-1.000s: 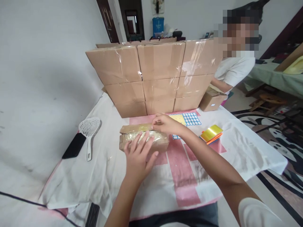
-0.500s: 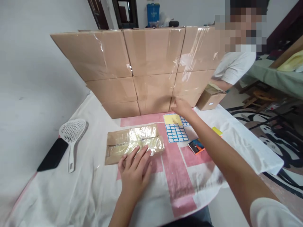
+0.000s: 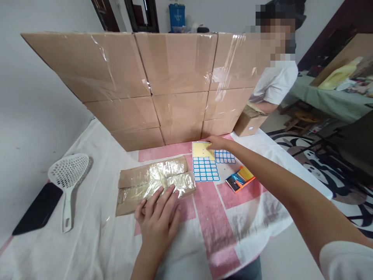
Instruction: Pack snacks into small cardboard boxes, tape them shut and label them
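Observation:
My left hand lies with fingers spread on the near edge of a flattened brown cardboard box covered with shiny tape. My right hand is at the far end of a sheet of blue-bordered label stickers. Its thumb and forefinger are apart over the sheet's yellow part, and the other fingers are mostly hidden. Whether the fingertips touch the sheet, I cannot tell. Another piece of the label sheet lies under my right wrist. An orange-edged packet with black, blue and yellow on it is beside my right forearm.
A wall of stacked, taped cardboard boxes stands across the table's far side. A small carton is at its right end, by a person in a white sleeve. A white slotted skimmer and a black flat object lie left.
My right hand has come down from in front of the boxes to the yellow part of the label sheet. My left hand stays on the cardboard. The view has shifted to the right.

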Demonstrator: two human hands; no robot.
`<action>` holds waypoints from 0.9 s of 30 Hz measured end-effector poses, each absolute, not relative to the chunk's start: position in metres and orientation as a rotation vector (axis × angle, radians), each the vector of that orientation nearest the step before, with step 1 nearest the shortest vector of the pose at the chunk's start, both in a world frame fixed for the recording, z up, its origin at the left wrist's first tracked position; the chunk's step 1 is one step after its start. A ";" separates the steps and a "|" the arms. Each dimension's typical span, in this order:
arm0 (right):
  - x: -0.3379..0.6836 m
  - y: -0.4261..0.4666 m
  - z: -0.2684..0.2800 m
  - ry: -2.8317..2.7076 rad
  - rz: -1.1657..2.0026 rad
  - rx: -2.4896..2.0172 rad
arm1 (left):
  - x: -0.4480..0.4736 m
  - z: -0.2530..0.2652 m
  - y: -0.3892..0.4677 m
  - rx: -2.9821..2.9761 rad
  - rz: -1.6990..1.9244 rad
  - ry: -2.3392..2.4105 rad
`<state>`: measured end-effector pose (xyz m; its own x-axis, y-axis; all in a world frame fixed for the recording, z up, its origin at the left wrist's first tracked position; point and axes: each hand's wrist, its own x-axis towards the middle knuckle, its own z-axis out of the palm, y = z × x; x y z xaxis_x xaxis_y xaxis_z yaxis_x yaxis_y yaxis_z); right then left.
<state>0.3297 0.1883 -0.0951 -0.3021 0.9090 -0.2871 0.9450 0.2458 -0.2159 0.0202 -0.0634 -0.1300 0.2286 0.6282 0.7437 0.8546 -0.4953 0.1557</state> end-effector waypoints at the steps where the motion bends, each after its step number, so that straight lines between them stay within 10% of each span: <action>1: 0.329 0.186 -0.089 2.455 -0.533 1.775 | 0.020 -0.129 -0.063 -2.223 -1.128 -1.394; 18: 0.344 0.145 -0.040 2.657 -0.340 2.013 | 0.021 -0.119 -0.073 -2.288 -1.211 -1.368; 27: 0.319 -0.036 -0.001 3.089 -2.493 1.858 | 0.149 -0.064 -0.059 -2.431 -2.193 -1.361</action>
<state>0.3189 -0.0355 -0.0008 -0.0855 0.9336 0.3479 -0.1426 0.3341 -0.9317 0.1494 -0.0589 -0.0640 -0.0172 0.7482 0.6633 0.2619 -0.6369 0.7252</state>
